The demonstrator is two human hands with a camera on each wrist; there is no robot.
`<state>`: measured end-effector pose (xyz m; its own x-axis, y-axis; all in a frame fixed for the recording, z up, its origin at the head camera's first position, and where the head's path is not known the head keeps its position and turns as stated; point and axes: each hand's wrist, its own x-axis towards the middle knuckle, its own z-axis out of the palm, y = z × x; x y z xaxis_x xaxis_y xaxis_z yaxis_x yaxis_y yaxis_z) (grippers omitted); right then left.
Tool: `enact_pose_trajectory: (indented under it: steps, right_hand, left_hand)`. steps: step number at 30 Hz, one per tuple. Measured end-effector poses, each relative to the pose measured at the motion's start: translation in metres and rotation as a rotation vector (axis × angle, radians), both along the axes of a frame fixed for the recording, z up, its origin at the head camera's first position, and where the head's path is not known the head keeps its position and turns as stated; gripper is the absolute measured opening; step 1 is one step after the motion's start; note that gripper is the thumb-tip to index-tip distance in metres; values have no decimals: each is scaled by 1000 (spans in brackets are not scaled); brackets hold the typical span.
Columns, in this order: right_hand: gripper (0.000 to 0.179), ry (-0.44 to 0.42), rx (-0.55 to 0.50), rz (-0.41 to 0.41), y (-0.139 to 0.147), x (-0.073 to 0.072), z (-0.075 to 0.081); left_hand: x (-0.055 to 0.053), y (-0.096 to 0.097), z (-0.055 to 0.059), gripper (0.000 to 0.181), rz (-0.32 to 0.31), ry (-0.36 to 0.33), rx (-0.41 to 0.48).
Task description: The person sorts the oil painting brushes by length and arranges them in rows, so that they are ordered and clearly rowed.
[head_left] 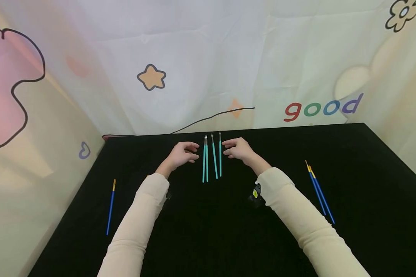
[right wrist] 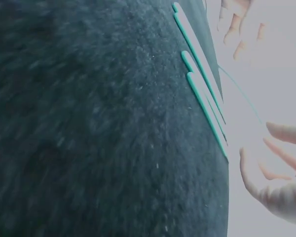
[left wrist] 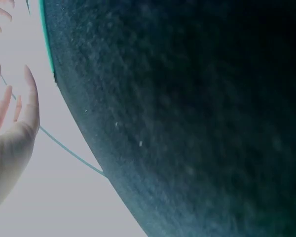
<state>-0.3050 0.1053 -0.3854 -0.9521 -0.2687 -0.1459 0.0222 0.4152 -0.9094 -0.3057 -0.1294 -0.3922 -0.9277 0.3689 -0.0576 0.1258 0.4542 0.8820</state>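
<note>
Several teal paintbrushes (head_left: 220,159) lie side by side on the black table, their tips toward the back wall. To their left is my left hand (head_left: 181,154), fingers loosely bent toward the brushes and holding nothing. My right hand (head_left: 240,149) faces it from the other side, its fingertips close to the rightmost teal brush. In the right wrist view, the teal handles (right wrist: 200,84) run beside the right hand (right wrist: 278,185), whose thumb and fingers are spread apart. The left wrist view has the left hand (left wrist: 17,138) at its edge, with a gap between its fingers.
One blue paintbrush (head_left: 110,209) with a yellow ferrule lies on the left of the black table (head_left: 208,238). Two more blue paintbrushes (head_left: 320,190) lie close together on the right, near the right sleeve (head_left: 305,215). A printed cloth wall (head_left: 211,69) stands behind the table.
</note>
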Motion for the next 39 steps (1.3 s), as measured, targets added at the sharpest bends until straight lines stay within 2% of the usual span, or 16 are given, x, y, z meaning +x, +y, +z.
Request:
enact_pose_trajectory:
  steps: [5, 6, 11, 13, 22, 28, 39]
  right_hand:
    - [40, 35, -12, 54, 7, 12, 5]
    - [40, 41, -20, 59, 8, 15, 7]
    - [40, 66, -58, 82, 14, 26, 13]
    - [40, 76, -64, 90, 16, 30, 15]
    - [38, 103, -116, 100, 29, 48, 26]
    - [38, 113, -136, 106, 38, 55, 29]
    - [38, 134, -149, 147, 45, 72, 35]
  left_hand:
    - [10, -5, 5, 44, -35, 10, -10]
    - [14, -5, 9, 44, -41, 9, -9]
    - [23, -6, 16, 44, -67, 34, -3]
    - [23, -7, 14, 45, -75, 46, 5]
    - [37, -12, 18, 48, -102, 79, 69]
    - [45, -15, 22, 47, -118, 104, 101]
    - [59, -19, 31, 46, -161, 118, 92]
